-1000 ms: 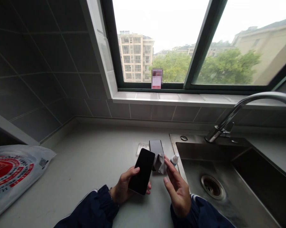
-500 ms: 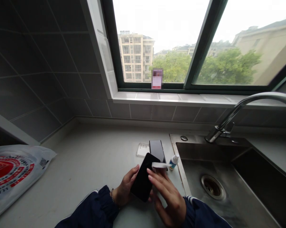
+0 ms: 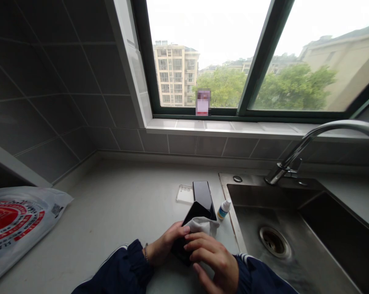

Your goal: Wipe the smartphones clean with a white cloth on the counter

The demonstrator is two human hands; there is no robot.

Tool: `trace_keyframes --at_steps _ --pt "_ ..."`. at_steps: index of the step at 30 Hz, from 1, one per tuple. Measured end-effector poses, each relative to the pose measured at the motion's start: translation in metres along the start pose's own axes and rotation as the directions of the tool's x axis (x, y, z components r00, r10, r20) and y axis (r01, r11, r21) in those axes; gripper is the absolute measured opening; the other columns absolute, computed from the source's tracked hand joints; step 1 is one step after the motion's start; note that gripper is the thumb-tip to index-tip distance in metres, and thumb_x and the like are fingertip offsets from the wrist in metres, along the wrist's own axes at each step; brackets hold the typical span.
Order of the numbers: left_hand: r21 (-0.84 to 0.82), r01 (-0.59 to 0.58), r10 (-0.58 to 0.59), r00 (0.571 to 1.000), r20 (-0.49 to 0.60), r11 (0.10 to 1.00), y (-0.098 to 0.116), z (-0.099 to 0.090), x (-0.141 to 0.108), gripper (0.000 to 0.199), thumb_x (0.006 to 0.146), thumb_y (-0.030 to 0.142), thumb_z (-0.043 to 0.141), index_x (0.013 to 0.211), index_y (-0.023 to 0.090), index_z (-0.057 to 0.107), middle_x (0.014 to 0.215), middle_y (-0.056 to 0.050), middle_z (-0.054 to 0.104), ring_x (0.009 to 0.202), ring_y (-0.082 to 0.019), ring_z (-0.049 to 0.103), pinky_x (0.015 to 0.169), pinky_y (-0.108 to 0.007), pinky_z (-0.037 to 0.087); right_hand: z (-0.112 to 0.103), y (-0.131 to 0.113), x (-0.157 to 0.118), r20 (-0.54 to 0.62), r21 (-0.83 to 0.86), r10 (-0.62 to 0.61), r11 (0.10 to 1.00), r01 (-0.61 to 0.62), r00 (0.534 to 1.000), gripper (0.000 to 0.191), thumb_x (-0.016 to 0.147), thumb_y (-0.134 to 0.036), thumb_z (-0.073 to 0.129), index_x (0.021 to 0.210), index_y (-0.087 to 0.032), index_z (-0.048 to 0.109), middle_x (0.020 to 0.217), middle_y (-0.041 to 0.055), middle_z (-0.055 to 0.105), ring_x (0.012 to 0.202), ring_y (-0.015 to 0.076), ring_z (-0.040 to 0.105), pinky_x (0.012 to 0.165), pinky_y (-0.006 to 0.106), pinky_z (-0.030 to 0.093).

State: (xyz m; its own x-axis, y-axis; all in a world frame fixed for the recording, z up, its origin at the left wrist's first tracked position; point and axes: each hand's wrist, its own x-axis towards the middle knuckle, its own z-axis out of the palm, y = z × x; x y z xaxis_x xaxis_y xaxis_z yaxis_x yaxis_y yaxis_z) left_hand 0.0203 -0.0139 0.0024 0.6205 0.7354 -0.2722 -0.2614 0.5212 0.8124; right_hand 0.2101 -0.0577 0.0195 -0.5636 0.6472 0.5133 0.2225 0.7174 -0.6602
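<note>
A black phone point(image 3: 194, 210) is gripped along its left side by my left hand point(image 3: 163, 245), with the thumb over its face. My right hand point(image 3: 213, 259) has its fingers over the lower part of the phone, against a light grey cloth point(image 3: 202, 224) that lies across the screen. Behind the held phone, a second phone point(image 3: 202, 192) rests flat on the counter. Left of that one is a clear phone case point(image 3: 184, 193). A small white spray bottle point(image 3: 224, 210) with a blue label stands by the sink edge.
The steel sink point(image 3: 237, 228) with a curved faucet point(image 3: 303, 143) is on the right. On the far left lies a white plastic bag point(image 3: 21, 224) with red print. A pinkish, pixelated item point(image 3: 203, 104) stands by the window above the light counter point(image 3: 110, 204).
The cloth now spreads over the phone's screen, and my right hand has shifted slightly down. The held phone has dropped a little, with my left thumb further across it.
</note>
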Motion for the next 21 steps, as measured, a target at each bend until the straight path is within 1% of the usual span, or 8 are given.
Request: trace_keyframes --at_steps 3,5,7,9,11,15,18,21 --pt "0.008 -0.021 0.021 1.0 -0.019 1.0 -0.006 -0.005 0.001 0.033 0.086 0.045 0.055 0.086 0.012 0.062 0.08 -0.004 0.054 0.076 -0.015 0.048 0.074 -0.027 0.041 0.001 -0.002 0.002 -0.052 0.019 0.01 1.0 -0.009 0.999 0.029 0.08 -0.007 0.054 0.105 -0.021 0.062 0.103 0.0107 0.067 0.111 0.0284 0.059 0.092 0.043 0.052" --pt "0.037 -0.051 0.051 0.999 0.007 0.998 -0.007 -0.006 0.002 0.034 0.088 0.044 0.052 0.087 0.012 0.062 0.082 -0.004 0.054 0.08 -0.016 0.048 0.079 -0.029 0.042 0.002 -0.002 0.002 -0.107 0.024 0.013 1.0 -0.011 0.994 0.034 0.081 -0.007 0.052 0.111 -0.021 0.06 0.104 0.0109 0.065 0.109 0.0283 0.059 0.091 0.044 0.052" --pt "0.074 -0.076 0.073 0.997 0.039 0.994 -0.005 -0.006 0.001 0.032 0.089 0.042 0.051 0.088 0.012 0.061 0.083 -0.004 0.054 0.081 -0.016 0.048 0.08 -0.03 0.042 0.003 -0.002 0.002 -0.146 0.037 0.018 0.999 -0.013 0.989 0.036 0.082 -0.007 0.05 0.114 -0.022 0.059 0.106 0.0111 0.063 0.107 0.028 0.059 0.091 0.045 0.051" --pt "0.097 -0.069 0.062 0.996 0.071 0.993 -0.002 -0.004 0.001 0.031 0.089 0.041 0.052 0.088 0.012 0.061 0.081 -0.003 0.054 0.076 -0.015 0.049 0.075 -0.028 0.042 0.004 -0.002 0.002 -0.184 0.076 0.037 0.997 -0.023 0.982 0.035 0.083 -0.008 0.049 0.113 -0.022 0.06 0.104 0.0109 0.063 0.105 0.0276 0.059 0.09 0.045 0.051" --pt "0.099 -0.031 0.02 0.994 0.11 0.995 0.001 -0.002 0.001 0.03 0.088 0.041 0.053 0.089 0.013 0.06 0.078 -0.003 0.056 0.07 -0.014 0.052 0.068 -0.026 0.043 0.003 -0.001 0.002 -0.222 0.14 0.067 0.989 -0.037 0.973 0.031 0.085 -0.01 0.048 0.109 -0.022 0.061 0.101 0.0102 0.063 0.1 0.0266 0.06 0.086 0.044 0.051" --pt "0.09 0.071 -0.089 0.974 0.209 0.993 0.004 0.0 -0.001 0.033 0.088 0.044 0.049 0.101 0.014 0.056 0.076 -0.007 0.063 0.058 -0.017 0.061 0.055 -0.027 0.046 0.001 0.004 -0.001 -0.274 0.238 0.117 0.97 -0.051 0.955 0.024 0.089 -0.012 0.044 0.1 -0.023 0.061 0.094 0.0083 0.062 0.093 0.025 0.062 0.079 0.041 0.052" --pt "0.103 0.089 -0.112 0.962 0.251 0.991 0.005 0.001 -0.002 0.037 0.09 0.046 0.045 0.106 0.014 0.055 0.073 -0.009 0.064 0.059 -0.021 0.065 0.052 -0.027 0.049 0.0 0.009 -0.005 -0.307 0.19 0.154 0.977 -0.098 0.939 0.023 0.087 -0.009 0.045 0.095 -0.024 0.061 0.098 0.0074 0.061 0.089 0.023 0.063 0.073 0.036 0.052" --pt "0.136 0.096 -0.129 0.956 0.264 0.986 0.004 0.001 -0.002 0.041 0.089 0.047 0.047 0.109 0.012 0.056 0.073 -0.01 0.065 0.059 -0.021 0.065 0.053 -0.028 0.05 0.0 0.012 -0.006 -0.335 0.137 0.174 0.981 -0.135 0.926 0.022 0.085 -0.007 0.047 0.091 -0.024 0.061 0.101 0.0068 0.06 0.086 0.0216 0.064 0.067 0.033 0.052"
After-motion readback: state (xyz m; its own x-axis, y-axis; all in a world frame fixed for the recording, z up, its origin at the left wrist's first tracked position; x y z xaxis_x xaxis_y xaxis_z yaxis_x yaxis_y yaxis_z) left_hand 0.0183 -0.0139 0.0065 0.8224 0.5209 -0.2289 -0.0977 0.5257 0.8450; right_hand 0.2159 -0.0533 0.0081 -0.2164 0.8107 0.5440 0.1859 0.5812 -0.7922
